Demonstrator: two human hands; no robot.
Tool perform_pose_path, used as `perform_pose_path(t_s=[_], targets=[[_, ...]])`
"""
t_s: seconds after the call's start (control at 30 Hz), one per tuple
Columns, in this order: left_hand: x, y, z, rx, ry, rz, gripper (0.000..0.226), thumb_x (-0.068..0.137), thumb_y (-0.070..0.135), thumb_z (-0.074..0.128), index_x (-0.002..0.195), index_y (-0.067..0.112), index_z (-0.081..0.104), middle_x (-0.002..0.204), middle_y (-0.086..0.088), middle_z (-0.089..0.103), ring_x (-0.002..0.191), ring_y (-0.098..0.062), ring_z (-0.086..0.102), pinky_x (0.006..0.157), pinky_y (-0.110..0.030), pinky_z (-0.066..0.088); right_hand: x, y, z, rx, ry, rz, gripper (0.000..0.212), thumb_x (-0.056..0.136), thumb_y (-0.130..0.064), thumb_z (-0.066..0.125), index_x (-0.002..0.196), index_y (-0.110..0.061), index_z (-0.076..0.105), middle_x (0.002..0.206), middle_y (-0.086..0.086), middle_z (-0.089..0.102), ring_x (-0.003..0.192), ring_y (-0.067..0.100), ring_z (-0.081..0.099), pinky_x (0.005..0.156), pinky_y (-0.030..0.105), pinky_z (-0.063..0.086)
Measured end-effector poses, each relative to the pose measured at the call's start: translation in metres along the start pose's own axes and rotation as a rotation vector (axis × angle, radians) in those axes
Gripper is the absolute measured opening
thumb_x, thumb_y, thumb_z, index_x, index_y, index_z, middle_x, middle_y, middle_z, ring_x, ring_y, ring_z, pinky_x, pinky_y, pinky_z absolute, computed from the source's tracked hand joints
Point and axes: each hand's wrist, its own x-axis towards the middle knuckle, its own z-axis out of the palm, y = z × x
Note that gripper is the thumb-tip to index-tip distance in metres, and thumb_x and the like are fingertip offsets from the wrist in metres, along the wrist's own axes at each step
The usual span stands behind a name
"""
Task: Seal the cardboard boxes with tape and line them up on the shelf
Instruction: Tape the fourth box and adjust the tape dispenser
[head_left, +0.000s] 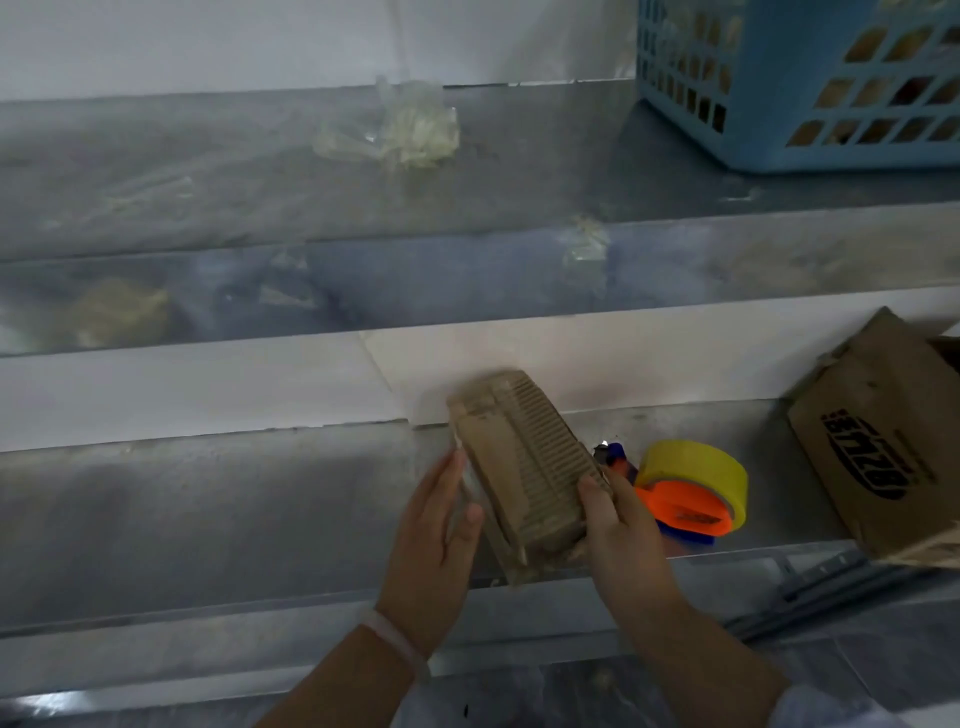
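A small brown corrugated cardboard box (519, 467) is tilted in the air just above the front of the lower metal shelf (208, 509). My left hand (436, 540) grips its left side, and my right hand (618, 525) grips its right lower corner. Behind my right hand, on the shelf, lies an orange and blue tape dispenser (685, 499) holding a yellow roll. At the far right a bigger, open cardboard box (878, 447) with black print leans on the same shelf.
On the upper shelf a blue plastic basket (800, 88) stands at the right, with crumpled clear plastic (400, 130) near the middle. A white wall panel (208, 384) backs the lower shelf. A metal rail (810, 582) lies below at the right.
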Motion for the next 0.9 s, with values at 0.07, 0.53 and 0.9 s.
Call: perform_pose_path(t_s=[0.07, 0.53, 0.9], targets=[[0.01, 0.006, -0.019, 0.16, 0.098, 0.143, 0.046, 0.097, 0.035, 0.041, 0.141, 0.024, 0.037, 0.148, 0.001, 0.039, 0.139, -0.01, 0.031, 0.115, -0.033, 0.027, 0.001, -0.001, -0.005, -0.039, -0.043, -0.006, 0.023, 0.099, -0.025, 0.046, 0.101, -0.03, 0.069, 0.093, -0.014, 0.071, 0.086, 0.001, 0.065, 0.064, 0.013, 0.048], [0.046, 0.028, -0.041, 0.628, -0.004, 0.155, 0.044, 0.085, 0.056, 0.047, 0.115, 0.032, 0.069, 0.121, 0.009, 0.063, 0.109, -0.021, 0.058, 0.094, -0.041, 0.045, 0.034, -0.035, 0.029, -0.524, -0.17, 0.036, 0.098, 0.079, -0.063, 0.061, 0.153, -0.03, 0.005, 0.155, 0.001, 0.028, 0.139, 0.021, 0.032, 0.106, 0.033, 0.034], [0.065, -0.006, -0.045, -0.105, -0.143, -0.466, 0.067, 0.098, 0.028, 0.052, 0.152, 0.027, 0.013, 0.138, 0.017, 0.039, 0.111, 0.011, 0.043, 0.093, -0.005, 0.032, 0.035, -0.028, 0.027, -0.148, -0.223, 0.134, 0.062, 0.099, -0.027, 0.049, 0.146, -0.051, 0.016, 0.136, -0.02, 0.033, 0.113, 0.007, 0.045, 0.087, 0.022, 0.047]])
